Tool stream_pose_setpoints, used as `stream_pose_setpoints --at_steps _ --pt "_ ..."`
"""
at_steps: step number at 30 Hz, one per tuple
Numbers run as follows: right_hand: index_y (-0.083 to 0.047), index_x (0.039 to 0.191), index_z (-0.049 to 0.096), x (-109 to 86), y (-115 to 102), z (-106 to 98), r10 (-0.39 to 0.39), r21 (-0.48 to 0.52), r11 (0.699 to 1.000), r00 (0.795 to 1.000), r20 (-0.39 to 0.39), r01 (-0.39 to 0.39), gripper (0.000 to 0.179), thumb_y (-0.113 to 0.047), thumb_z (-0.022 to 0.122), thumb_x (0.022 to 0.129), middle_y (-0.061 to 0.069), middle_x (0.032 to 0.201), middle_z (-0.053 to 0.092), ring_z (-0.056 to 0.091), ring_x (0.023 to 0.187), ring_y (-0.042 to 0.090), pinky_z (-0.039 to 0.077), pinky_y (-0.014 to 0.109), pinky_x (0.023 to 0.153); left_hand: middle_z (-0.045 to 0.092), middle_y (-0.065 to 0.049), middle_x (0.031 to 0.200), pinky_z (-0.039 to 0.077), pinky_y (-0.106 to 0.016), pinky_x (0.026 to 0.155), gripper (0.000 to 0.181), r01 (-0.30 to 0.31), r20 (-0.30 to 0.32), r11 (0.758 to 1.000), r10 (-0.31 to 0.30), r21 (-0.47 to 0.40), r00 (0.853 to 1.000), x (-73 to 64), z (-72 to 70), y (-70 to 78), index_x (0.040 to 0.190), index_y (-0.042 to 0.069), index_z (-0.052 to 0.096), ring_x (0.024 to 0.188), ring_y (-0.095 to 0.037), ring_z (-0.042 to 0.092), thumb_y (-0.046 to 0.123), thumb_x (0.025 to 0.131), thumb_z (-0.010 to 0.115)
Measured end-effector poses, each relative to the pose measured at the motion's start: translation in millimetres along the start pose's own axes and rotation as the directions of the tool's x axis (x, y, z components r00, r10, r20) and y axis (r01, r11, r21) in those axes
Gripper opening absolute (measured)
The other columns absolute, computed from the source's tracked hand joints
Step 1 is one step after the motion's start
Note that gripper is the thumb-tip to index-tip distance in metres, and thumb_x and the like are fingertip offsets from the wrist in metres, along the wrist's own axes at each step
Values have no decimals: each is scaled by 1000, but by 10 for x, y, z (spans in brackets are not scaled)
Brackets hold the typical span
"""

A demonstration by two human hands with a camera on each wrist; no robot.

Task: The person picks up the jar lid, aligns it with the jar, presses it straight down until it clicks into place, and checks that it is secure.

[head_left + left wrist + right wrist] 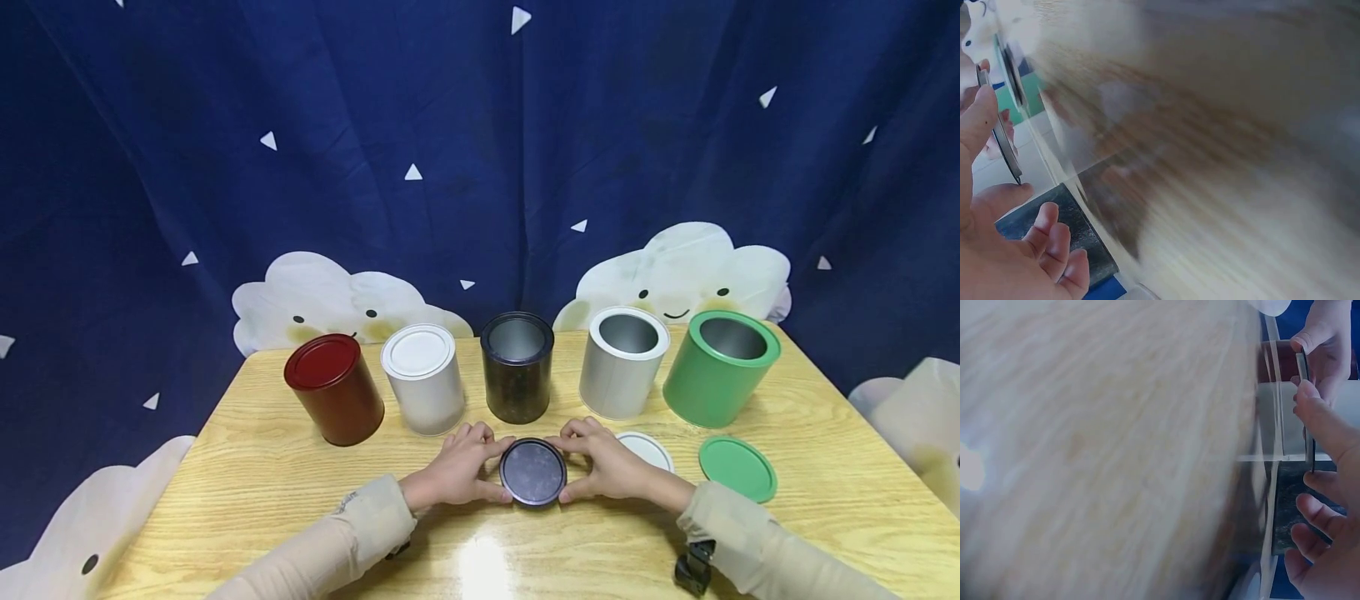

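Both hands hold a round black lid (533, 472) in front of the black can (517, 387), which stands with its top uncovered. My left hand (463, 468) pinches the lid's left edge between thumb and index finger. On the opposite edge, my right hand (611, 463) pinches it likewise. Seen edge-on in the left wrist view, the lid (1004, 140) is raised off the tabletop. In the right wrist view the other fingers are bent loosely beside the lid (1309, 437). A white lid (648, 450) lies partly hidden behind my right hand.
A dark red can (341, 404) and a white can (425, 387), both lidded, stand at left. To the right are an uncovered white can (621, 375) and an uncovered green can (712, 383). A green lid (738, 469) lies on the wooden table (285, 500). Behind hangs a blue curtain (450, 100).
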State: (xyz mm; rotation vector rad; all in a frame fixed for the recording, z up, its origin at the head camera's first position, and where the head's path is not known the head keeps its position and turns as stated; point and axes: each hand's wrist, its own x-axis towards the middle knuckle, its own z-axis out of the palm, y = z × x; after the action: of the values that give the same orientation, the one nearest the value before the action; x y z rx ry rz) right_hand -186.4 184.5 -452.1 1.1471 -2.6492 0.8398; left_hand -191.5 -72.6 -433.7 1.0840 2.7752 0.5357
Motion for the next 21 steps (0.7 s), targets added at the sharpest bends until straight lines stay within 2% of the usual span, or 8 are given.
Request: stream_pose_setpoints --at_steps 6,11,15,21 --pt "1 115 61 11 -15 -39 -24 41 999 1000 -3 24 69 -37 81 61 0 97 52 40 89 10 36 28 75 41 3 98 24 -26 69 74 -15 -22 999 14 -39 1000 -7 -10 -8 132 14 50 84 -13 32 42 68 76" --pt "0 117 60 26 -33 -81 -23 55 998 1000 4 23 70 -36 81 61 -1 99 52 42 93 12 39 31 78 40 3 98 24 -26 70 74 -71 -61 993 65 -99 996 -19 -21 -45 132 11 50 85 -13 32 39 69 77" --pt "0 118 59 44 -50 -127 -26 53 998 1000 6 26 71 -37 81 61 -1 102 53 45 95 14 40 34 80 42 3 98 26 -27 73 73 -132 -116 979 114 -158 987 -28 -49 -58 130 8 51 86 -13 33 35 68 78" --pt "1 119 59 68 -78 -198 -44 47 998 999 -5 44 72 -36 81 61 0 104 54 46 97 17 41 38 82 47 0 100 32 -26 78 72 -197 -179 961 162 -197 970 -25 -89 -56 130 8 51 91 -14 38 31 67 79"
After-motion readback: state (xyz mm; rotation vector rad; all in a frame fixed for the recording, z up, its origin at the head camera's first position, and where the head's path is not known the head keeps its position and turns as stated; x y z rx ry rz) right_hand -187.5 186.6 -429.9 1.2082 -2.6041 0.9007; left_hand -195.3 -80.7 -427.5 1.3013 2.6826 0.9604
